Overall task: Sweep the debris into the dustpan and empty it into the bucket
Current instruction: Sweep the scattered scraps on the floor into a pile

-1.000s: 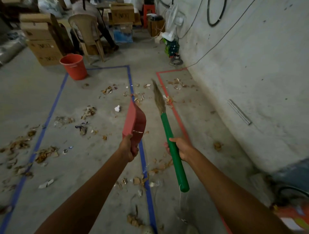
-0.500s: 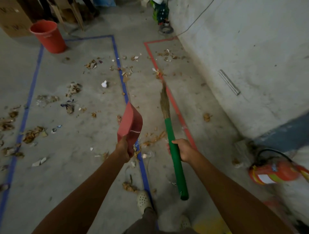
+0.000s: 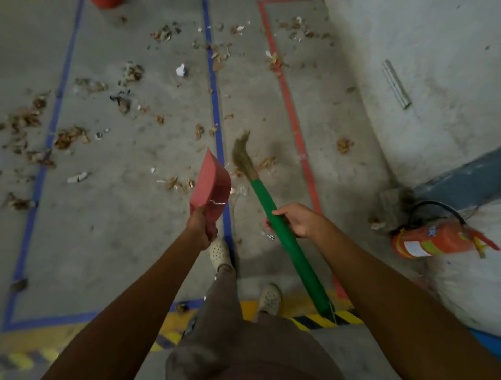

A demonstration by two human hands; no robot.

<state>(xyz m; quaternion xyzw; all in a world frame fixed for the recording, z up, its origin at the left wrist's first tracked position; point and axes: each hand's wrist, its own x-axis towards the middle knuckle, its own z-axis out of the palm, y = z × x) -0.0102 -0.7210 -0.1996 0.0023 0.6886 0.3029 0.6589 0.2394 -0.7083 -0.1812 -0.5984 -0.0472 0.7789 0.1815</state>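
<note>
Concrete floor (image 3: 108, 230) lies littered; we grip dustpan (image 3: 211, 184) in left hand (image 3: 200, 230), broom (image 3: 271, 211) in right hand (image 3: 298, 221), sweeping comes next.

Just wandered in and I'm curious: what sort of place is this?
Probably a warehouse or workshop floor: bare concrete marked with blue tape lines and a red tape line, yellow-and-black hazard striping, and a fire extinguisher lying by the wall.

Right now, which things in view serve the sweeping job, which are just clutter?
Job: red plastic dustpan in left hand; green-handled straw broom in right hand; scattered leaf and paper debris; orange bucket, top edge.
Lying about: orange fire extinguisher; white sack; grey metal strip.
</note>
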